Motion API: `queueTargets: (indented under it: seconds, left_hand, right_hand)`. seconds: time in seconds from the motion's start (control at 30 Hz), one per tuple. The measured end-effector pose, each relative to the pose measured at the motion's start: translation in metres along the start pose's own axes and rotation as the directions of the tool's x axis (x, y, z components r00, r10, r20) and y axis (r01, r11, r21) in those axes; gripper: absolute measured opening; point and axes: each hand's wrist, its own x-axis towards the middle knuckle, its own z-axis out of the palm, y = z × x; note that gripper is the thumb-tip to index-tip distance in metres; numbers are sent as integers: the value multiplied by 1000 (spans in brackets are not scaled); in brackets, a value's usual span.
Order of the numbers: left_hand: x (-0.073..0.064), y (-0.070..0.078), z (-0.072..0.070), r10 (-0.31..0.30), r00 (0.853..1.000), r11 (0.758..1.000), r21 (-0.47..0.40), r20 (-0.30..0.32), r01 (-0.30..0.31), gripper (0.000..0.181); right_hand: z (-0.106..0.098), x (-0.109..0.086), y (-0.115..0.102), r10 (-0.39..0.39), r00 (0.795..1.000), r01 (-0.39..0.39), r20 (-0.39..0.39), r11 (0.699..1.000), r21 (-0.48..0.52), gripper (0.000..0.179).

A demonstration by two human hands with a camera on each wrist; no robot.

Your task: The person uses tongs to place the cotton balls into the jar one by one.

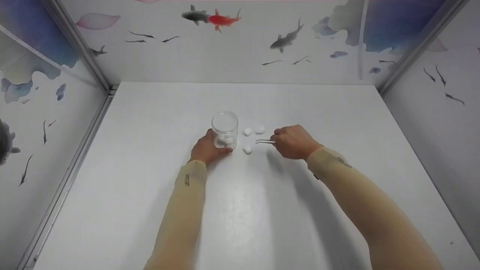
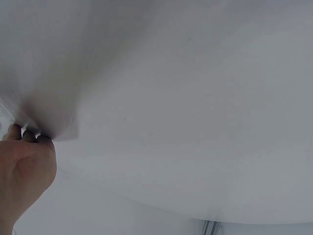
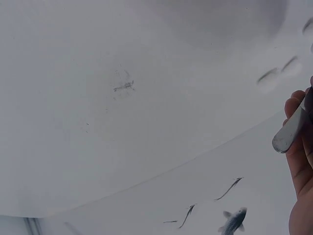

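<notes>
My left hand (image 1: 208, 149) grips a clear plastic jar (image 1: 225, 123) low on its side, thumb at the near side of its base. Several white cotton balls (image 1: 225, 140) lie in the bottom of the jar, which has no lid on. In my right hand (image 1: 296, 141) is a pair of metal tweezers (image 1: 265, 141), tips pointing left with nothing between them. Three cotton balls lie on the table between jar and tweezers: two at the back, the other cotton ball (image 1: 247, 150) nearer me. The right wrist view shows the tweezers' rounded end (image 3: 288, 136) against the fingers.
The white table (image 1: 240, 217) carries the jar and cotton balls. A back wall (image 1: 240, 63) with painted fish rises behind it, and side panels (image 1: 442, 112) stand at left and right. Dark smudges (image 3: 124, 86) mark the tabletop in the right wrist view.
</notes>
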Motion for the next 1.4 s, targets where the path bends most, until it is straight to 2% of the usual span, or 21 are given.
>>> queueTargets:
  seconds: [0.47,0.7,0.87,0.97,1.2,1.4]
  left_hand:
    - [-1,1,0,6,1000,1000,-1,-14,-6,103]
    - [-1,0,0,14,1000,1000,-8,-8,-14,104]
    - [-2,0,-1,12,1000,1000,7,1,-12,104]
    - [-2,1,-2,12,1000,1000,15,3,-13,104]
    - [-1,0,-2,16,1000,1000,6,5,-16,104]
    - [-2,1,-2,10,1000,1000,0,4,-10,102]
  right_hand:
    - [8,5,-11,-25,1000,25,-11,999,34,6]
    - [10,7,-17,-35,999,35,12,998,49,8]
    - [12,10,-21,-82,996,83,23,996,-18,5]
    - [12,11,-22,-84,996,86,34,995,-51,5]
    - [14,11,-21,-63,995,67,71,996,-51,4]
    - [16,11,-20,-70,995,73,71,997,-35,5]
